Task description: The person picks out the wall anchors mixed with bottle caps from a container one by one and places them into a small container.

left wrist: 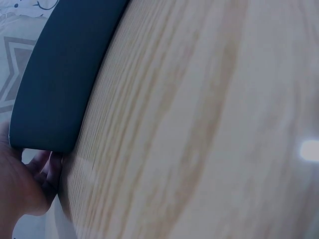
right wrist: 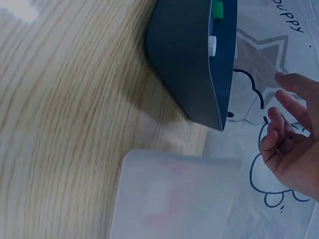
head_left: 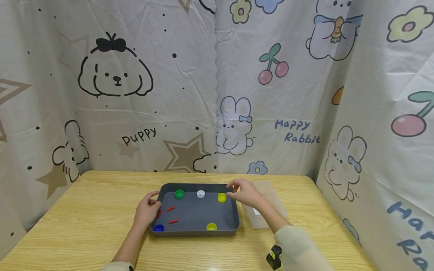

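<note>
A pale cloth printed with puppies, rabbits and cherries [head_left: 190,94] hangs behind the wood-grain table [head_left: 95,210], where the grey tray [head_left: 194,233] sits in front of me. My left hand [head_left: 146,210] grips the tray's left side, its fingers curled under the edge in the left wrist view. My right hand [head_left: 245,192] hangs over the far right corner, thumb and index finger parted, the others loosely bent, and I see nothing between them. Just beside those fingertips is the far yellow cap [head_left: 222,197], inside the tray; the near yellow cap [head_left: 211,227] lies by the front wall. The white cap [head_left: 200,194] and green cap [head_left: 179,194] line the back, the blue cap [head_left: 159,228] is in the near left corner, and the red sticks [head_left: 173,221] lie scattered on the left. To handle the yellow cap well, I'd judge it best to come down with thumb and index on opposite sides of its rim, pinch lightly, and clear the wall with my knuckles. A firm left hold should stop a knock from rolling the sticks.
</note>
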Available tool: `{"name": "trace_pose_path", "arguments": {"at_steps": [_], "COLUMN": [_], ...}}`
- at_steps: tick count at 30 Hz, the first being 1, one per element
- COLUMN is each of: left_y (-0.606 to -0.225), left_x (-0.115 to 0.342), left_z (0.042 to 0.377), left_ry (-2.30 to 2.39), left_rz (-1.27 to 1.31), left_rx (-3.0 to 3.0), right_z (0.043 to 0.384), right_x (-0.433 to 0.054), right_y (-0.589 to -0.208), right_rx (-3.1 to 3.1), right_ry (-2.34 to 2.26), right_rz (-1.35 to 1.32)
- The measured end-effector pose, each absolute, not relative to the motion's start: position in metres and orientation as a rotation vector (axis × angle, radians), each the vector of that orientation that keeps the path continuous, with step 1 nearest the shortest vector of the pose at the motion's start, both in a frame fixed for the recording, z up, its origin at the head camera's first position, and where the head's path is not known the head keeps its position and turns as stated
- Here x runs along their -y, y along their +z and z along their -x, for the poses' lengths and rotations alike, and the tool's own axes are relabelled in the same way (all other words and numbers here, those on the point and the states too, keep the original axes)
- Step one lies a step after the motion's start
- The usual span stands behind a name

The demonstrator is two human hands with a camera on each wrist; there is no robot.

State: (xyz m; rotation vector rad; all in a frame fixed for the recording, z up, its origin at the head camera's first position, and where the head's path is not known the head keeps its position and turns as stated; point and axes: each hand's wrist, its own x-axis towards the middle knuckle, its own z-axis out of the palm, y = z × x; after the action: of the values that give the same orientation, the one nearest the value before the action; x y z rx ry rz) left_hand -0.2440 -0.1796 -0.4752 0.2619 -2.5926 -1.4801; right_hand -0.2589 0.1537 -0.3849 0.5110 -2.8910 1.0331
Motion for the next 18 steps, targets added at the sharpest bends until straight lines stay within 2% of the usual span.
{"name": "trace_pose_path", "arguments": {"at_steps": [18], "left_y": [-0.475], "left_x": [0.180], "left_z": [0.244], "left_ry": [-1.474], "left_rz": [-0.261], "left_rx": [2.587], "right_z": [0.259], "right_x": [-0.114], "right_y": [-0.389], "right_rx": [2.884], "right_ry": [1.051], "right_rz": [-0.731]}}
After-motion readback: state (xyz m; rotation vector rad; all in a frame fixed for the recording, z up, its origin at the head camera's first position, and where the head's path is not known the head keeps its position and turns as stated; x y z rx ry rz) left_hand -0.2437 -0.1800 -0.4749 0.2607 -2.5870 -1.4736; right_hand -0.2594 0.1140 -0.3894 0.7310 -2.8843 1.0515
